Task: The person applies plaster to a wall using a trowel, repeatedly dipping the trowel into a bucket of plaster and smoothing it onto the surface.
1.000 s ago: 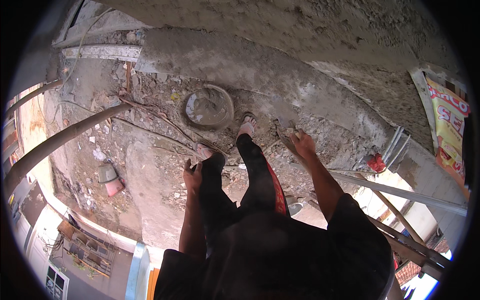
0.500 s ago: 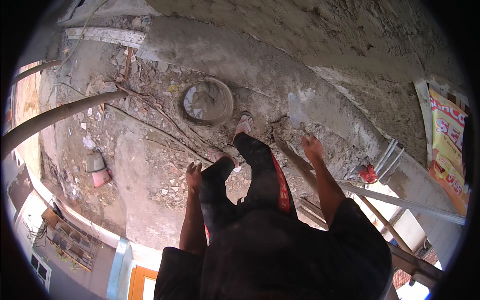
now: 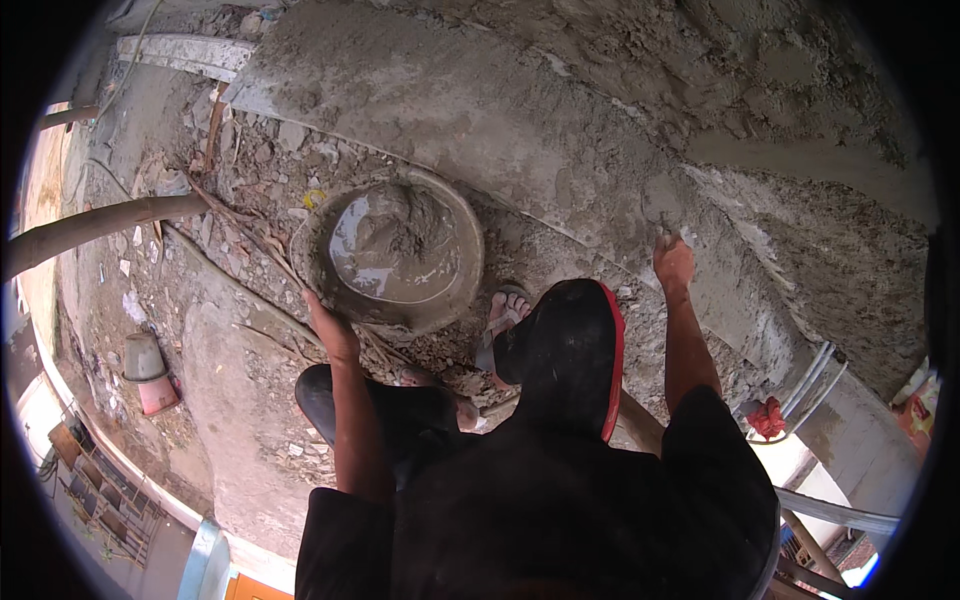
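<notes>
A round, mud-coated tub of wet grey mortar sits on the rubble ground in front of me. My left hand is at its lower-left rim, fingers loosely extended; I cannot tell whether they touch it. My right hand is closed on a mortar-caked trowel, whose blade is hard to make out against the grey slope. My bent knees and sandalled foot are just below the tub.
A bamboo pole and thin hose cross the left. A grey bucket with a pink one lies lower left. A rough plastered surface rises upper right. Metal bars and a red bag are at right.
I have bent into a crouch, so the tub appears larger and nearer. My left hand has moved up to its rim. My right hand has moved up and right with the trowel.
</notes>
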`<state>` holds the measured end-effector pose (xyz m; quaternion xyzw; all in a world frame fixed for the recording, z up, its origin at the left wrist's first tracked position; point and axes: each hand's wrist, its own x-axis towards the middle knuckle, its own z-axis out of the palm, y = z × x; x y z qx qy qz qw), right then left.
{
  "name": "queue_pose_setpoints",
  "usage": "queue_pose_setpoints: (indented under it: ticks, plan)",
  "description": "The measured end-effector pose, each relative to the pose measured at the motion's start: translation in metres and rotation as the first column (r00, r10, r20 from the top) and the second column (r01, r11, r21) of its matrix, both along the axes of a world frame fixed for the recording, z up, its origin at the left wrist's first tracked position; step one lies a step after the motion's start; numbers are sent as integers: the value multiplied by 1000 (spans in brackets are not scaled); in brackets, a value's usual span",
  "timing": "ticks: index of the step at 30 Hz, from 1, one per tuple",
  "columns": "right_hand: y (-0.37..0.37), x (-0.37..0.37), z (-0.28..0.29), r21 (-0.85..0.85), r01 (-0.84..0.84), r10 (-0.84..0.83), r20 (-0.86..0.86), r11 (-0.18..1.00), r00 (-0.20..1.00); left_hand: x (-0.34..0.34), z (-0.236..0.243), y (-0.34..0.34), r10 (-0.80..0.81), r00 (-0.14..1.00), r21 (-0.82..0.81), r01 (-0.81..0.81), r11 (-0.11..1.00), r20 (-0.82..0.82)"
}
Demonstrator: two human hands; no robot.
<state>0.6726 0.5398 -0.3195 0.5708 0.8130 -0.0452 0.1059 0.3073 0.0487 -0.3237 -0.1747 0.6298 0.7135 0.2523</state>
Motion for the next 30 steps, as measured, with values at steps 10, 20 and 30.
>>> queue_pose_setpoints:
  ticks: [10,20,30]
  plan:
    - [-50,-75,124,290,-124,139,-33,949,990,10,7,49,274,950,421,-311,852,149]
    - [-149,-267,138,-129,-904,913,44,407,405,12,45,124,305,943,176,-280,944,-137]
    - [-177,-264,120,-209,-854,880,117,476,461,27,20,91,266,958,198,-242,950,-109]
